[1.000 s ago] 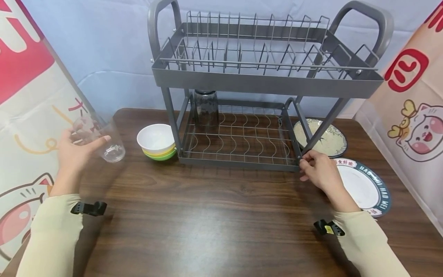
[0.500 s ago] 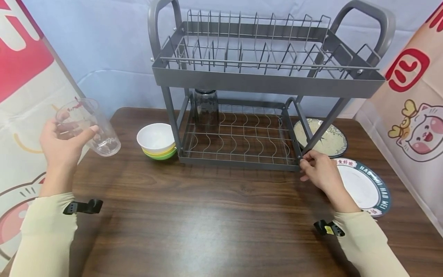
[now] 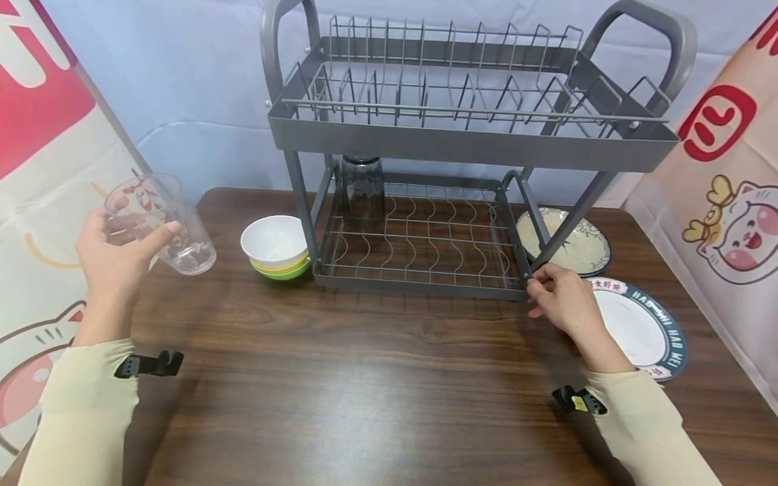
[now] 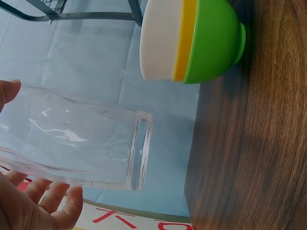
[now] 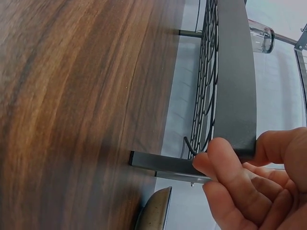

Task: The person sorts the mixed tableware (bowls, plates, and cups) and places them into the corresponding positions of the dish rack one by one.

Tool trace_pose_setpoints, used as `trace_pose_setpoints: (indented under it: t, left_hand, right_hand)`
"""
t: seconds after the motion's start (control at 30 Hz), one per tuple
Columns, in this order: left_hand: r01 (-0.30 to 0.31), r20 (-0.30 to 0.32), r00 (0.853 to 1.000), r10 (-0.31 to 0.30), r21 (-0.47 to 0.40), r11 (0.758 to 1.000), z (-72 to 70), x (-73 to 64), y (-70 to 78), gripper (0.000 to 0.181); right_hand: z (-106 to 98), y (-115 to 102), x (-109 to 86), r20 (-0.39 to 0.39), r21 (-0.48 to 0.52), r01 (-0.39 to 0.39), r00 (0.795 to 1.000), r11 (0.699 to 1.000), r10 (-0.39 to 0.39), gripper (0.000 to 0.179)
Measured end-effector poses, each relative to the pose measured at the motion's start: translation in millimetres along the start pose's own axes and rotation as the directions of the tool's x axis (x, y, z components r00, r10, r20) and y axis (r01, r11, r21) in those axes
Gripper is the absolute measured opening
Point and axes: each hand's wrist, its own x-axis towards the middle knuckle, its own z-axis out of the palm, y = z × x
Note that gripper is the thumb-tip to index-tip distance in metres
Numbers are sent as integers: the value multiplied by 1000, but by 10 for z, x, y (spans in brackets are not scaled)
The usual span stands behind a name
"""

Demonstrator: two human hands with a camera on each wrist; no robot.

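My left hand (image 3: 112,253) grips a clear drinking glass (image 3: 188,236) round its upper part, thumb on one side and fingers on the other. The glass tilts, its thick base toward the rack; in the left wrist view this base (image 4: 139,153) is clear of the tabletop. At the other side, my right hand (image 3: 568,300) pinches the front right lower corner of the grey two-tier dish rack (image 3: 419,289). The right wrist view shows thumb and fingertips (image 5: 223,153) about the end of the lower tray's rim. A dark glass (image 3: 362,192) stands upside down on the lower tier.
Stacked white, yellow and green bowls (image 3: 276,246) stand left of the rack. To its right lie a patterned beige plate (image 3: 574,239) and a white plate with a dark teal rim (image 3: 668,331). Wire plate slots (image 3: 468,101) line the upper tier. Printed cloths hang at both sides.
Holding the clear glass, my left hand has moved left and slightly up, then a little back to the right. My right hand has stayed on the rack's corner.
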Motion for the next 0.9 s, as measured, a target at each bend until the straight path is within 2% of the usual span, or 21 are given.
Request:
trace_pose_setpoints:
  t: [0.27,0.47,0.63,0.8,0.9]
  left_hand:
    - [-16,22,1000,17,-24,1000,-22,-88,15,66]
    - [-65,50,997,66,-17,998,4,-165,32,67]
    - [-104,75,992,103,19,994,14,-254,58,70]
    - [-179,95,979,179,-11,984,42,-315,100,52]
    - [-204,113,972,207,-37,978,63,-367,121,56]
  right_hand:
    - [-9,-18,20,9,-11,4,1000,1000,-4,15]
    - [-30,-15,55,41,-47,-48,998,998,50,18]
    - [-50,-17,79,72,-24,-83,994,996,85,18]
    - [-63,-11,88,78,-4,-92,993,996,92,19]
    - [-66,5,91,63,-13,-86,994,996,86,20]
